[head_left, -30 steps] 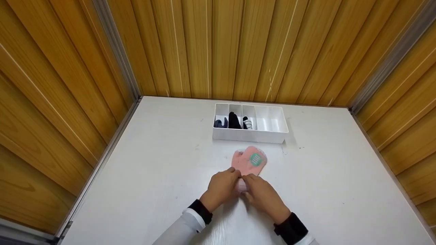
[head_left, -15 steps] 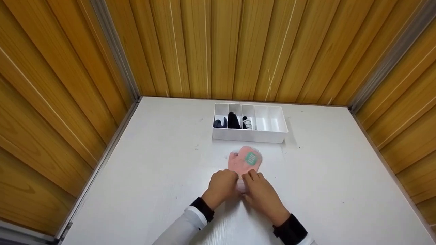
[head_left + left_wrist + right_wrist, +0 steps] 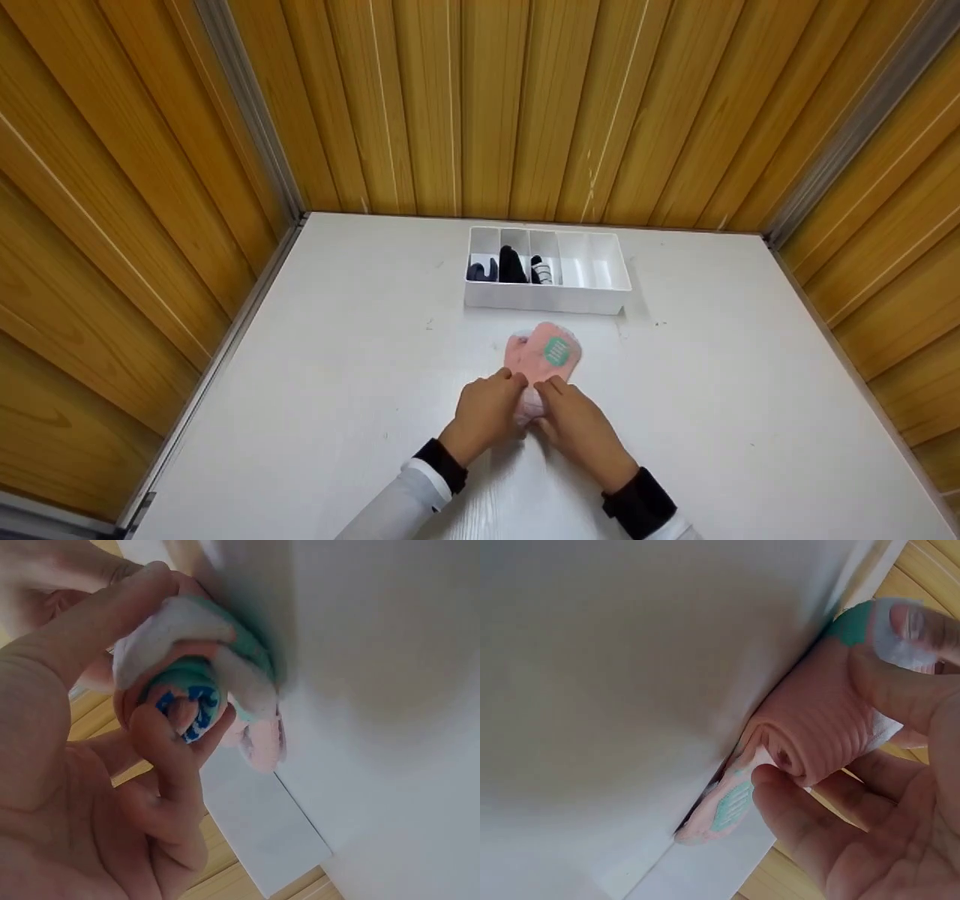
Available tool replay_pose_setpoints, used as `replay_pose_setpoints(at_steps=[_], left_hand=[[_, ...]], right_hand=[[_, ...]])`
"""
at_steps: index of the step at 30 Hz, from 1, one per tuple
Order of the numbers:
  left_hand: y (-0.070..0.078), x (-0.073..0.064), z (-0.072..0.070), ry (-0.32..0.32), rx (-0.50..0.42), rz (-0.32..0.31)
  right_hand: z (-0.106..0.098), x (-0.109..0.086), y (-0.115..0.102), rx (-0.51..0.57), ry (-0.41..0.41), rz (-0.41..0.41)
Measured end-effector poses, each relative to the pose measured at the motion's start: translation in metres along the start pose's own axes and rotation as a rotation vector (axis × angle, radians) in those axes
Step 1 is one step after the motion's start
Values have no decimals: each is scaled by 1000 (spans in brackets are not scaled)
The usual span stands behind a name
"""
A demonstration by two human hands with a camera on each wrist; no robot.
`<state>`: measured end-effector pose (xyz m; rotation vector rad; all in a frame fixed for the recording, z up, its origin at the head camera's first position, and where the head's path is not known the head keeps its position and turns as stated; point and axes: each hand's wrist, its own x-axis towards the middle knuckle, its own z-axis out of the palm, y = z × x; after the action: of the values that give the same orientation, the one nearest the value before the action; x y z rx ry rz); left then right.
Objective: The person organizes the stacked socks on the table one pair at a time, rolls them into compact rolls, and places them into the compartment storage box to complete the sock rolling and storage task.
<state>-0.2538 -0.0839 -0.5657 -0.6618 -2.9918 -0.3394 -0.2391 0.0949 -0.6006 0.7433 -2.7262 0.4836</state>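
Observation:
A pair of pink socks (image 3: 544, 358) with a green patch lies on the white table, its near end rolled up. My left hand (image 3: 486, 412) grips the left end of the roll and my right hand (image 3: 581, 427) grips the right end. From the left wrist, the end of the roll (image 3: 176, 634) shows pink, white and teal layers with blue marks in the middle. Ribbed pink fabric covers the roll (image 3: 806, 701) in the right wrist view, where the thumb and fingers hold it. Beyond the roll, the flat toe part points away from me.
Behind the socks stands a white divided box (image 3: 547, 300). Dark blue socks (image 3: 484, 271), a black sock bundle (image 3: 512, 266) and a black-and-white striped bundle (image 3: 541, 271) sit in its left compartments. Wood-look panels (image 3: 487, 112) border the table.
The flat part of the socks swung slightly left, then a little back right. Both hands keep hold of the roll, their fingers shifting slightly.

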Motion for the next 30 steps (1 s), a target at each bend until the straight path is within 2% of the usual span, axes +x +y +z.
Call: replay_pose_setpoints(at_steps=[5, 12, 15, 19, 25, 30], left_hand=[[0, 2, 1, 46, -18, 3], [1, 6, -2, 10, 4, 4], [1, 6, -3, 4, 8, 24], [-2, 8, -2, -8, -14, 64], [-11, 14, -4, -79, -143, 93], [-19, 22, -5, -169, -282, 36]], right_hand=[[-2, 0, 6, 82, -20, -9], [-6, 3, 15, 197, -116, 15], [-10, 4, 19, 263, -165, 21], [-12, 5, 24, 298, -205, 18], [-11, 4, 26, 309, -214, -1], [-11, 3, 26, 318, -190, -10]])
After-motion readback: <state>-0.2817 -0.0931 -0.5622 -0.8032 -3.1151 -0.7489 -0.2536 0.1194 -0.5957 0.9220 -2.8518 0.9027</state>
